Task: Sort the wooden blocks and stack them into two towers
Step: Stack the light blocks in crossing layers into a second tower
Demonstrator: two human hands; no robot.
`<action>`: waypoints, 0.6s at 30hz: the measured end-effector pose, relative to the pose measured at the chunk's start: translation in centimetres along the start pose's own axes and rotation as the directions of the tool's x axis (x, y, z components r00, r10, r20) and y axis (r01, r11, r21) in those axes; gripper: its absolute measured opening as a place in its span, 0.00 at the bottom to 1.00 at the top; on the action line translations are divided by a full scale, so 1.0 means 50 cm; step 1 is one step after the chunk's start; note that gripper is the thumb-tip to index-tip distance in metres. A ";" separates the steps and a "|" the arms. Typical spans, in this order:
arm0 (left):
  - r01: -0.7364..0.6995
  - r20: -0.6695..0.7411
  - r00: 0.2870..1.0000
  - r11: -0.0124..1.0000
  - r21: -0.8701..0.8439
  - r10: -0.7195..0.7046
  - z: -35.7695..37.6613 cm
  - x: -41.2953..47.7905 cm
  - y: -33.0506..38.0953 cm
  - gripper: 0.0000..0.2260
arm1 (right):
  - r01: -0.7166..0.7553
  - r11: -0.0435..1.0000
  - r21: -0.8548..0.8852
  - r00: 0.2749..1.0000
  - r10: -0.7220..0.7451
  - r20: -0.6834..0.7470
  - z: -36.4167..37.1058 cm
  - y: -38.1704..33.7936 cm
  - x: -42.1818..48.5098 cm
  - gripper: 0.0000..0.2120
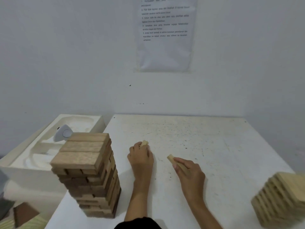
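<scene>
**Two pale blocks in hand, and the pale tower off to the right.** A person sorting wooden blocks at a white desk (214, 146) has one light-coloured piece in each hand. The left grip (141, 156) is curled over a pale block (144, 143), and only the block's far end shows past the knuckles. The right grip (189, 174) pinches a second pale block (175, 161) by its near half. That block's long axis runs on a diagonal, with its free end pointing away and to the left, towards the other hand.

The dark tower (87, 171) stands at the near left of the desk, just beside the left forearm, and is capped by three blocks laid side by side. The pale tower (280, 199) sits at the near right corner, blurred and cut by the frame edge, well apart from both hands.

Both held blocks match the pale tower in colour, so the coming move most likely runs rightward and back towards the person. The right grip is the nearer of the two and has an open path. The left would have to reach across the right arm. The diagonal block may need turning to suit the top layer, whose direction the blur hides.
</scene>
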State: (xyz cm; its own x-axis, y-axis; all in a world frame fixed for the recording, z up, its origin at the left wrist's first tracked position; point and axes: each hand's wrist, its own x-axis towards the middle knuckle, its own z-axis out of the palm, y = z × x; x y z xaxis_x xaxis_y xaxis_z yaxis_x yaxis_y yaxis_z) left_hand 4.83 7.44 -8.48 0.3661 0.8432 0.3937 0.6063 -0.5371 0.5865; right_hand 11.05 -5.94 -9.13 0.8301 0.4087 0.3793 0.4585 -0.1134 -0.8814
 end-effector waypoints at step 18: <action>-0.444 0.213 0.883 0.891 0.088 0.419 -0.093 -0.257 0.051 0.10 | 0.015 0.985 -0.171 0.994 0.005 0.111 -0.134 -0.003 -0.102 0.11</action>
State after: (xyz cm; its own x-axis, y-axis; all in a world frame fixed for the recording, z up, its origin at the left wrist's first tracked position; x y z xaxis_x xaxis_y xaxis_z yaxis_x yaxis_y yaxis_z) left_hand -1.61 -4.87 -8.78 0.7275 0.5243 0.4426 0.4401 -0.8514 0.2854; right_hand 8.87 -14.08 -9.05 0.7920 0.5060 0.3418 0.5181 -0.2608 -0.8146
